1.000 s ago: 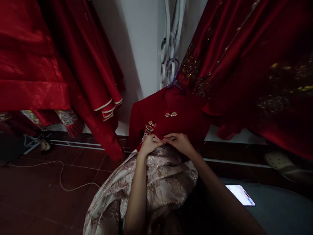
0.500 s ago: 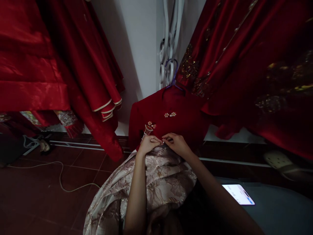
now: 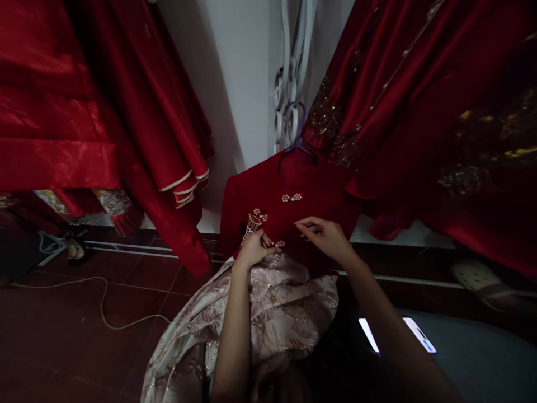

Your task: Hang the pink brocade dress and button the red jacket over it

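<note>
A red jacket (image 3: 255, 187) hangs in front of me on a purple hanger (image 3: 298, 137). Pearl-and-gold flower clasps (image 3: 292, 197) decorate its chest, and a tasselled brooch (image 3: 255, 219) is on its left side. My left hand (image 3: 253, 250) is closed on the jacket's front, its fingertips beside a lower flower clasp (image 3: 277, 244). My right hand (image 3: 329, 239) is held up in front of the jacket, right of that clasp, with thumb and fingers pinched together. Whatever is in that pinch is too small to make out. Pale patterned brocade fabric (image 3: 289, 313) lies below my hands.
Red garments (image 3: 155, 101) hang on the left, and more red garments with gold trim (image 3: 403, 123) on the right. A lit phone (image 3: 419, 334) lies on a grey surface (image 3: 482, 358), partly behind my right forearm. A cable (image 3: 104, 302) runs across the tiled floor.
My right hand has moved up and to the right, away from the left hand and the lower clasp. That clasp now shows. The left hand has stayed nearly in place.
</note>
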Demonstrator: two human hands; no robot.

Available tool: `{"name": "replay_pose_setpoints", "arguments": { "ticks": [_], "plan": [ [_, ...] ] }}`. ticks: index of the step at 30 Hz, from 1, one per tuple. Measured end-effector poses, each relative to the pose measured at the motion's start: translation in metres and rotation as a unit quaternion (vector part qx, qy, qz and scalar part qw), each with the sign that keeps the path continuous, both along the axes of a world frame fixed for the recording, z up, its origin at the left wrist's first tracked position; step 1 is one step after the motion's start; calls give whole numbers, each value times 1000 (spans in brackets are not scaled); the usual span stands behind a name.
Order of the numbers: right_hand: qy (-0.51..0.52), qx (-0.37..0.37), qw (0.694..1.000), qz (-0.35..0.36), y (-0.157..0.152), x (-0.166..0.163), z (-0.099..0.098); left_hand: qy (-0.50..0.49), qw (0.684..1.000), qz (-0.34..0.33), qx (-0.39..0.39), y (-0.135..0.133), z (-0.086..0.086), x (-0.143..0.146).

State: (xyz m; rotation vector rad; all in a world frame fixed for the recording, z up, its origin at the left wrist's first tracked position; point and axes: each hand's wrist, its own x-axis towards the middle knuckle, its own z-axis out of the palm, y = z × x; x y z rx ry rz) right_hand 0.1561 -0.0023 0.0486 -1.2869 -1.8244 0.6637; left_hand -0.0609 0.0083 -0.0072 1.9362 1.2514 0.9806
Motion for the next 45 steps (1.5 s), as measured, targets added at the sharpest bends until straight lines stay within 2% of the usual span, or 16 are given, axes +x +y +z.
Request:
{"name": "replay_pose_setpoints", "arguments": {
  "ticks": [4,7,10,15,29,33,35,38,42,45],
  "plan": [
    [-10,14,1000,2,1,-7,-5,64,996,29,49,-2,3,3],
    [-12,-22,999,47,3,-15,-16,81,994,27,69,-2,3,4],
    [-10,-71,993,92,5,-21,-29,72,994,20,78,-2,4,5],
    [-11,-81,991,105,11,-22,-43,19,997,3,80,0,4,7],
    [-5,-72,991,111,14,-21,-44,-76,997,-6,-19,-3,3,10],
    [-7,-84,990,116,12,-15,-39,-146,989,16,-31,-1,3,13],
    [-8,-109,984,138,10,-9,-31,-223,972,55,-43,3,3,14],
    [-11,-166,966,197,3,0,-15,-366,921,84,-100,10,4,13],
    [-21,-198,951,236,-6,6,1,-492,850,58,-179,12,6,9],
    [-27,-197,950,241,-9,5,6,-525,824,34,-209,10,8,9]
  ]
}}
